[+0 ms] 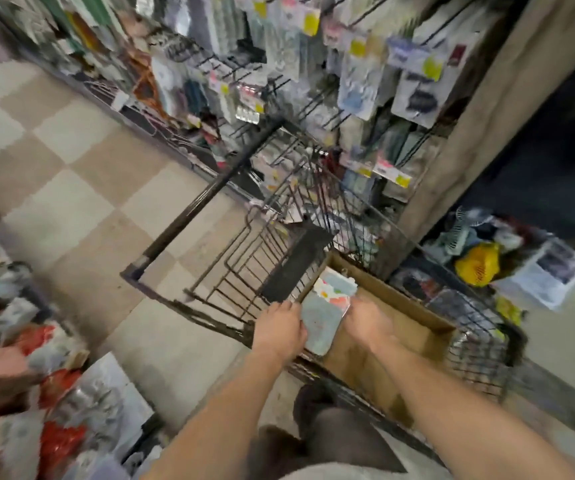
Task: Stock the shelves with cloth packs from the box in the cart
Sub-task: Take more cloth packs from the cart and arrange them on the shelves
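Note:
A brown cardboard box (414, 320) sits in a dark wire cart (230, 271). At the box's left end stands a stack of light blue cloth packs (326, 317) with colourful printed labels. My left hand (281, 330) grips the stack's left side with curled fingers. My right hand (365, 322) holds its right side, inside the box. The view is blurred. Shelves with hanging packaged goods (359, 81) rise behind the cart.
Tiled aisle floor (64, 188) lies to the left of the cart. Packaged goods (54, 393) crowd the lower left. A second basket with a yellow item (476, 265) and other goods stands at right, beside a beige pillar (494, 116).

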A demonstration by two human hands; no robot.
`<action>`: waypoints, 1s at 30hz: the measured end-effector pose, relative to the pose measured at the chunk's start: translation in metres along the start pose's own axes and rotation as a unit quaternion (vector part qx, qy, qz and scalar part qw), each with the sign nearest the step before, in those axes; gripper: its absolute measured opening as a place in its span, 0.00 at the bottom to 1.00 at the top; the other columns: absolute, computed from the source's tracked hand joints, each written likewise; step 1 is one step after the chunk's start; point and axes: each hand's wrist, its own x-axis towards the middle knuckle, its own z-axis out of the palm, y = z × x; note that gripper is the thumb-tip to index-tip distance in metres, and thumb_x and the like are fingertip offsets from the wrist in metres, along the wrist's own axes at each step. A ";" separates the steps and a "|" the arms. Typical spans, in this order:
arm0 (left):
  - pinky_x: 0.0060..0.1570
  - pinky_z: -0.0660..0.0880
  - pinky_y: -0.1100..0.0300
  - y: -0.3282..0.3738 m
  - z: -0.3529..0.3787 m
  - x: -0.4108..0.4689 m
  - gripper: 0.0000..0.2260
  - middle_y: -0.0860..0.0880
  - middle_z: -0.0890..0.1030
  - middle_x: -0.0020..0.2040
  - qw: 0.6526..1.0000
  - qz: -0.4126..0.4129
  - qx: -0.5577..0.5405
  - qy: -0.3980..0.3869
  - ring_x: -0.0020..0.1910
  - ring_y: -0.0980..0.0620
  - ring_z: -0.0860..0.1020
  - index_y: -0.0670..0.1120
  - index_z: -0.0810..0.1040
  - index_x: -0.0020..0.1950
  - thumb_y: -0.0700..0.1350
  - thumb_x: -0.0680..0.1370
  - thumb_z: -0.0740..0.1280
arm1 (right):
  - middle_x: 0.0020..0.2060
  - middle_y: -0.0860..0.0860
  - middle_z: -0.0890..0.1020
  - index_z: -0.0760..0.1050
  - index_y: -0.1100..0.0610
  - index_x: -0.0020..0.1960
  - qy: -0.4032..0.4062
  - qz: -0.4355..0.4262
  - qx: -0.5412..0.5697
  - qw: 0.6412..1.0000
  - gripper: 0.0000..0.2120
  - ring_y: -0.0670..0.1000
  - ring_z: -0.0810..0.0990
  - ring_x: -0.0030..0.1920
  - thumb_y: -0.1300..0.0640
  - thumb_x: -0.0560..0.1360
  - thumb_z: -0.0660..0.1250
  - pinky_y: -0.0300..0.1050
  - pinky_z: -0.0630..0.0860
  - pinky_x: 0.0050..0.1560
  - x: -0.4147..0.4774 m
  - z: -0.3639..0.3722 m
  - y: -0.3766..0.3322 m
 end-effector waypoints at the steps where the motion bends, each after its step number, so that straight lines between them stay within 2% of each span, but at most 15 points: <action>1: 0.61 0.73 0.49 0.002 -0.001 0.011 0.16 0.47 0.79 0.62 1.000 0.009 0.010 -0.009 0.63 0.43 0.77 0.48 0.75 0.65 0.54 0.81 0.60 | 0.65 0.52 0.79 0.75 0.47 0.69 0.001 0.006 0.008 1.000 0.18 0.55 0.78 0.64 0.49 0.81 0.58 0.47 0.76 0.58 0.001 -0.004 0.001; 4: 0.63 0.72 0.48 0.007 -0.001 0.040 0.18 0.46 0.78 0.65 0.996 0.035 0.058 -0.053 0.65 0.43 0.75 0.47 0.74 0.68 0.54 0.81 0.60 | 0.68 0.53 0.77 0.73 0.52 0.71 0.010 0.030 0.005 0.999 0.18 0.55 0.76 0.67 0.52 0.82 0.59 0.47 0.73 0.63 0.003 -0.007 0.007; 10: 0.68 0.69 0.46 0.008 0.012 0.093 0.22 0.44 0.76 0.68 0.979 0.108 0.136 -0.111 0.68 0.42 0.73 0.46 0.71 0.72 0.56 0.82 0.60 | 0.68 0.55 0.76 0.74 0.54 0.70 -0.014 0.097 0.023 0.995 0.17 0.56 0.72 0.71 0.56 0.82 0.59 0.51 0.68 0.71 0.020 0.018 0.023; 13: 0.66 0.70 0.47 0.005 0.019 0.116 0.21 0.44 0.77 0.68 0.971 0.134 0.155 -0.123 0.67 0.42 0.73 0.46 0.71 0.72 0.56 0.83 0.58 | 0.74 0.54 0.71 0.69 0.56 0.75 0.010 0.127 0.022 0.992 0.21 0.55 0.64 0.77 0.58 0.83 0.58 0.48 0.59 0.76 0.025 0.025 0.026; 16: 0.66 0.71 0.47 0.003 0.028 0.135 0.22 0.43 0.77 0.68 0.964 0.158 0.161 -0.143 0.67 0.42 0.74 0.46 0.71 0.71 0.58 0.83 0.57 | 0.77 0.53 0.68 0.65 0.56 0.78 0.003 0.159 0.044 0.986 0.24 0.54 0.62 0.78 0.57 0.82 0.58 0.49 0.57 0.77 0.033 0.036 0.027; 21: 0.69 0.69 0.46 0.000 0.052 0.160 0.23 0.43 0.75 0.71 0.956 0.169 0.161 -0.177 0.70 0.42 0.72 0.46 0.70 0.73 0.58 0.84 0.55 | 0.72 0.54 0.71 0.66 0.53 0.76 -0.006 0.208 0.076 0.975 0.23 0.55 0.70 0.71 0.55 0.81 0.63 0.50 0.68 0.69 0.058 0.056 0.028; 24: 0.70 0.68 0.46 -0.005 0.079 0.173 0.22 0.43 0.74 0.71 0.944 0.196 0.182 -0.191 0.71 0.42 0.71 0.46 0.69 0.73 0.56 0.85 0.53 | 0.66 0.53 0.76 0.70 0.52 0.70 -0.013 0.212 0.085 0.973 0.18 0.54 0.74 0.66 0.53 0.81 0.63 0.50 0.72 0.64 0.088 0.077 0.032; 27: 0.66 0.70 0.47 -0.012 0.107 0.189 0.22 0.43 0.75 0.69 0.947 0.184 0.185 -0.190 0.69 0.42 0.72 0.46 0.70 0.72 0.56 0.84 0.53 | 0.57 0.53 0.79 0.73 0.52 0.63 -0.021 0.226 0.120 0.966 0.13 0.54 0.78 0.56 0.48 0.81 0.63 0.51 0.77 0.56 0.122 0.100 0.034; 30: 0.65 0.70 0.49 -0.016 0.136 0.202 0.20 0.43 0.76 0.67 0.954 0.165 0.168 -0.185 0.67 0.43 0.74 0.46 0.70 0.71 0.55 0.83 0.56 | 0.49 0.51 0.80 0.75 0.52 0.56 0.007 0.244 0.173 0.954 0.14 0.52 0.79 0.47 0.42 0.80 0.62 0.52 0.81 0.49 0.157 0.126 0.036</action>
